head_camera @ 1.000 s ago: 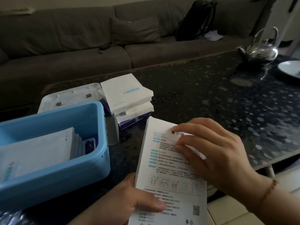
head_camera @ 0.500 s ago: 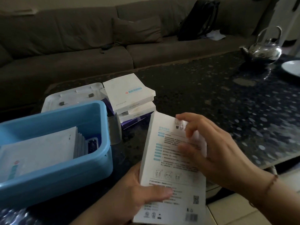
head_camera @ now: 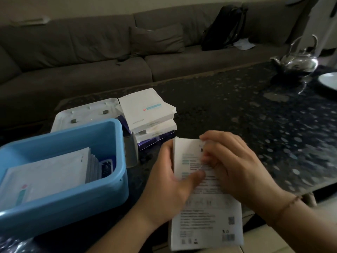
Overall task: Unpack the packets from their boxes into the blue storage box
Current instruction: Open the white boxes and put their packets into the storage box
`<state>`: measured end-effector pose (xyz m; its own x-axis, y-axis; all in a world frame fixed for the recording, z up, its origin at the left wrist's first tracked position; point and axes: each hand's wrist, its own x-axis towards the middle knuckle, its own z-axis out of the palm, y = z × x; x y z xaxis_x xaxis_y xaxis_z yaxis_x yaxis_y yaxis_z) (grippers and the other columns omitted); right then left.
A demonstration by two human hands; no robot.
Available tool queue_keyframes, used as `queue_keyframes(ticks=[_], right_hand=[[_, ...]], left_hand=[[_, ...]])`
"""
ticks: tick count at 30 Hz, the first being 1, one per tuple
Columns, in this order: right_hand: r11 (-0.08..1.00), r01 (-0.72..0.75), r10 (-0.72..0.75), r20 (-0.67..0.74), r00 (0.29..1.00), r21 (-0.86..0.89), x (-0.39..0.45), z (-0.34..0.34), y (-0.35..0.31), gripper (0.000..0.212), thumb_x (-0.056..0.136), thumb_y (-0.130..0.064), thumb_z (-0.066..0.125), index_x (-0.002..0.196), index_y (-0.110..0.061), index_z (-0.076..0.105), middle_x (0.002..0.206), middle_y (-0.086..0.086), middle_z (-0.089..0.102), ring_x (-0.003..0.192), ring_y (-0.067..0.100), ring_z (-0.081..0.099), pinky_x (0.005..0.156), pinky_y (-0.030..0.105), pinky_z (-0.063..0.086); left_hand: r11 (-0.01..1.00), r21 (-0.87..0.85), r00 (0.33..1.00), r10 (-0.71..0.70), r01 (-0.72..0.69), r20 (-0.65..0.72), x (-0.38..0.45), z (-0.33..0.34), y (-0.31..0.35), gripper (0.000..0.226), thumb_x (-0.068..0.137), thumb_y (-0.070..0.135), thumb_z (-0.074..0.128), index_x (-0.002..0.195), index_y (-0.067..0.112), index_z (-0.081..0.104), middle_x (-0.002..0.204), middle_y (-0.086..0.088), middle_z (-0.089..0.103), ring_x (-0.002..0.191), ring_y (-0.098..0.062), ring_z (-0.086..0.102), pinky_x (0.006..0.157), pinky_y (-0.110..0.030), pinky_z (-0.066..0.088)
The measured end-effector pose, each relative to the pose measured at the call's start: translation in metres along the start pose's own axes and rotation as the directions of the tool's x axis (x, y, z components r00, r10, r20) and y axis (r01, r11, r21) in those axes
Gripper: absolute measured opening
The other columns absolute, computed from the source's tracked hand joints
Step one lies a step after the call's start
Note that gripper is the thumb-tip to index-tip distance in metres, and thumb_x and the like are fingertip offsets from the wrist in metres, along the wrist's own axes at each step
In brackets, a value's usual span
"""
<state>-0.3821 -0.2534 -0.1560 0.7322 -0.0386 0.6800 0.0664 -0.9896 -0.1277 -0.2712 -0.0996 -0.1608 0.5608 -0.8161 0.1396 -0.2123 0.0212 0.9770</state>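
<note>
A white printed box (head_camera: 206, 207) sat upright at the near edge of the dark speckled counter (head_camera: 246, 110), just right of the blue storage box (head_camera: 102, 190). The left hand (head_camera: 169, 183) gripped the box's left edge, thumb across its face. The right hand (head_camera: 235, 165) curled over its top right corner, fingers pinching there. White packets (head_camera: 45, 172) lay inside the storage box. Behind it stood a stack of boxes (head_camera: 149, 117). Right of the storage box, open counter stretched towards a kettle (head_camera: 299, 59).
</note>
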Motion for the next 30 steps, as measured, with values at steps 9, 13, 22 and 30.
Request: queue_keyframes(ticks=[9,13,22,30], right_hand=[[0.992,-0.073,0.067,0.053,0.996,0.107,0.002,0.001,0.000,0.023,0.094,-0.030,0.051,0.099,-0.016,0.069,0.130,0.003,0.058,0.115,0.015,0.059,0.089,0.034,0.056],[0.998,-0.024,0.023,0.021,1.000,0.058,-0.002,0.001,-0.001,0.023,0.097,-0.027,0.050,0.096,-0.013,0.069,0.126,0.006,0.060,0.110,0.016,0.061,0.086,0.031,0.055],[0.999,-0.025,0.024,0.073,0.997,0.021,-0.001,0.001,-0.007,0.023,0.095,-0.029,0.050,0.093,-0.014,0.068,0.130,0.008,0.060,0.114,0.020,0.061,0.093,0.035,0.054],[0.974,-0.226,0.224,0.207,0.952,-0.018,0.011,-0.005,-0.017,0.014,0.088,-0.027,0.042,0.093,-0.026,0.055,0.115,-0.008,0.055,0.092,0.009,0.058,0.075,0.011,0.047]], left_hand=[[0.998,-0.056,1.000,0.019,-0.018,0.005,0.004,-0.006,-0.003,0.076,0.077,0.024,0.074,0.133,0.055,0.035,0.109,0.006,0.068,0.099,-0.023,0.071,0.075,-0.040,0.062],[0.999,-0.039,1.000,0.029,-0.029,0.011,0.002,-0.005,-0.005,0.073,0.077,0.024,0.074,0.130,0.056,0.036,0.106,0.009,0.068,0.098,-0.022,0.071,0.072,-0.036,0.062],[0.999,-0.020,0.999,0.050,-0.051,-0.021,0.001,-0.004,-0.002,0.073,0.077,0.024,0.074,0.135,0.046,0.036,0.107,0.009,0.068,0.096,-0.019,0.071,0.071,-0.033,0.061],[1.000,0.002,1.000,0.006,-0.006,0.027,0.002,-0.006,-0.004,0.075,0.076,0.023,0.076,0.134,0.051,0.037,0.107,0.005,0.069,0.096,-0.024,0.072,0.074,-0.040,0.062]])
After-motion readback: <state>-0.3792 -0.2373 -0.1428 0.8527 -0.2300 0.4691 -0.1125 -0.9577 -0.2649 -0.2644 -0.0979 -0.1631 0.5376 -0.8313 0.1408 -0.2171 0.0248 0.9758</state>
